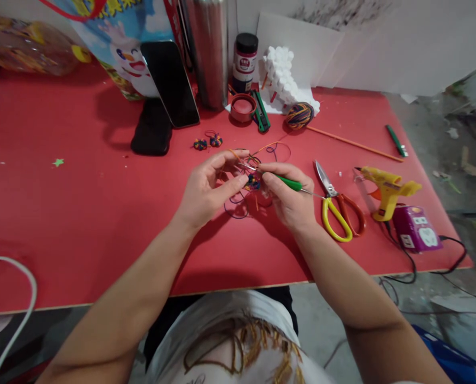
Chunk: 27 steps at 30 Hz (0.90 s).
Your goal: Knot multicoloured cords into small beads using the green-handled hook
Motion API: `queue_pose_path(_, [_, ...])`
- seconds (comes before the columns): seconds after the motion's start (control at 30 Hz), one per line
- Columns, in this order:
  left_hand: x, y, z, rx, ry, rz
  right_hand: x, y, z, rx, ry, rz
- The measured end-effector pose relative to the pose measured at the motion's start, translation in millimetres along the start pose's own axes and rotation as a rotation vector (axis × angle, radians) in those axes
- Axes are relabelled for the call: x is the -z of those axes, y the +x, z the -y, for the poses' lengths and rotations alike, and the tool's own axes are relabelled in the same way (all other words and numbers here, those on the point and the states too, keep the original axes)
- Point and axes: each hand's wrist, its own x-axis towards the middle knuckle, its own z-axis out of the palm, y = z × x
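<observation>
Between thumb and fingers, my left hand [209, 186] pinches a small multicoloured crochet piece [253, 183], dark blue with bright flecks. My right hand [288, 194] is closed around the green handle of a crochet hook [288, 183], whose metal tip points left to the yarn by the left fingers. Loose loops of variegated yarn [237, 216] hang below and trail behind the hands. Farther back lies a yarn ball [300, 115]. Two small finished-looking crochet pieces [208, 142] rest on the red table [81, 213] beyond my left hand.
Right of my hands lie scissors [334, 200], a yellow glue gun [390, 189] and a purple power block [417, 228] with cables. An orange stick [354, 143] lies behind them. A phone [172, 82], steel flask [209, 53], dark jar [245, 63] and green cutter [261, 111] stand or lie at the back.
</observation>
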Motion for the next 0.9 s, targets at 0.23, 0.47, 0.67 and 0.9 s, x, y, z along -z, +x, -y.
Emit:
queue_pose_path(0.23, [3.4, 2, -8, -0.211, 0.244, -0.027, -1, -1, 2, 0.031, -0.03, -0.006])
queue_pose_path(0.47, [-2.4, 0, -8, -0.101, 0.095, 0.018, -3, 0, 5, 0.051, 0.001, 0.0])
queue_pose_path(0.67, [-6.3, 0, -4, -0.036, -0.018, -0.013, -4, 0, 6, 0.079, 0.04, 0.041])
queue_pose_path(0.9, [-9.8, 2, 4, 0.065, -0.207, -0.013, -2, 0, 4, 0.089, 0.013, 0.051])
